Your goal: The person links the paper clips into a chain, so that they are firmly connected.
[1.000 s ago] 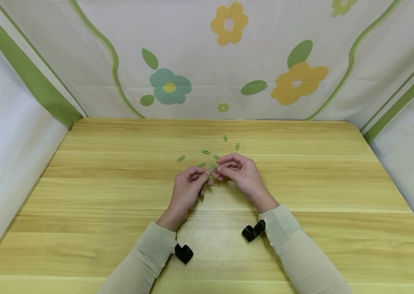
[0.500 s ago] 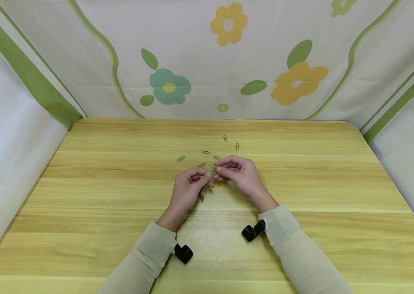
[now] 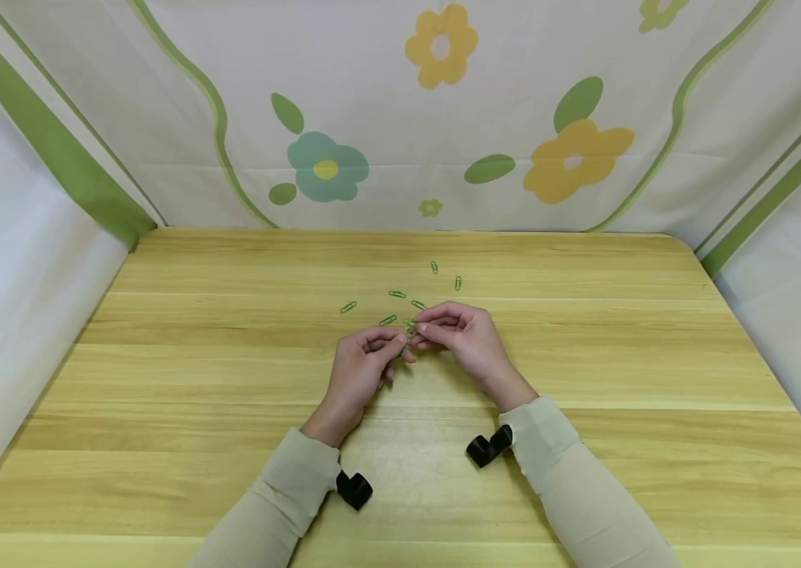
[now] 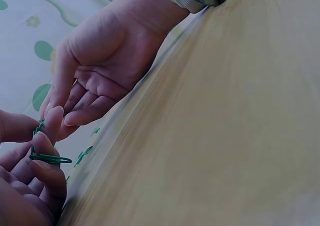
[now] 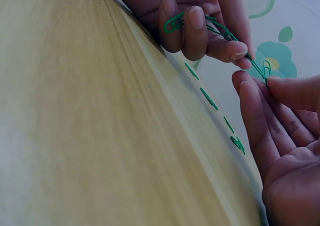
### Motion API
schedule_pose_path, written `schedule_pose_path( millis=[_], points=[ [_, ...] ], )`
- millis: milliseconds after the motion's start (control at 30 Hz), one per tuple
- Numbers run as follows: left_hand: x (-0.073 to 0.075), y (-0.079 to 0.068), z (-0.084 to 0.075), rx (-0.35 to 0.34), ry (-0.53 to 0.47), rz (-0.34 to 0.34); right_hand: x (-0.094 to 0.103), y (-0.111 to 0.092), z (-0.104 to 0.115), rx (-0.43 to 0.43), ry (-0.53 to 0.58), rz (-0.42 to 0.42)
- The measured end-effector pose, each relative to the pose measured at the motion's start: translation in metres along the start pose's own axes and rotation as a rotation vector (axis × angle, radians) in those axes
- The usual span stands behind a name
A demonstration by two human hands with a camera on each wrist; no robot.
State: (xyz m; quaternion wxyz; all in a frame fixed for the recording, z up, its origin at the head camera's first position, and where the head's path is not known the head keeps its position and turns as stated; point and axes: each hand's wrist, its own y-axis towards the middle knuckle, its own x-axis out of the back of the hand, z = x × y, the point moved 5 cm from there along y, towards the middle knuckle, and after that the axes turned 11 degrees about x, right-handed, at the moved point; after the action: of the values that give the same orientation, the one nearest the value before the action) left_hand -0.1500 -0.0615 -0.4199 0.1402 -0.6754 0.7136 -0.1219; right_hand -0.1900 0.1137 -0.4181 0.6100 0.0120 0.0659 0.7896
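Observation:
My left hand (image 3: 361, 367) holds a short chain of green paper clips (image 5: 227, 35); in the right wrist view the chain runs across its curled fingers, with one clip sticking out beyond them. Thumb and fingers of my right hand (image 3: 467, 339) pinch a green paper clip (image 5: 267, 66) by one end. That clip touches the end of the chain, but whether the two are linked I cannot tell. Both hands are close together above the table. From the left wrist view, another clip of the chain (image 4: 50, 159) pokes out between the left fingers.
Several loose green paper clips lie on the wooden table (image 3: 180, 379) just beyond the hands, among them one at the left (image 3: 348, 307) and one at the right (image 3: 458, 283). A white patterned cloth (image 3: 400, 118) stands along the back edge.
Both hands stay nearly in place. The right hand has sunk slightly toward the left fingertips, and less of the clips between the hands shows in the head view.

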Motion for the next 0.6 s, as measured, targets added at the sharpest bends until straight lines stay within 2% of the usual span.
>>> schedule_pose_path(
  millis=[200, 400, 600],
  points=[
    [0.001, 0.001, 0.0002, 0.016, -0.01, -0.013, 0.0002, -0.0002, -0.0007, 0.011, 0.015, -0.004],
    [0.0008, 0.0023, 0.0013, -0.006, 0.002, -0.016, 0.0006, -0.0006, 0.0018, 0.021, 0.027, -0.02],
    [0.0006, 0.0027, 0.0019, -0.014, 0.012, -0.021, 0.0001, -0.0014, 0.0021, 0.022, -0.015, -0.004]
  ],
)
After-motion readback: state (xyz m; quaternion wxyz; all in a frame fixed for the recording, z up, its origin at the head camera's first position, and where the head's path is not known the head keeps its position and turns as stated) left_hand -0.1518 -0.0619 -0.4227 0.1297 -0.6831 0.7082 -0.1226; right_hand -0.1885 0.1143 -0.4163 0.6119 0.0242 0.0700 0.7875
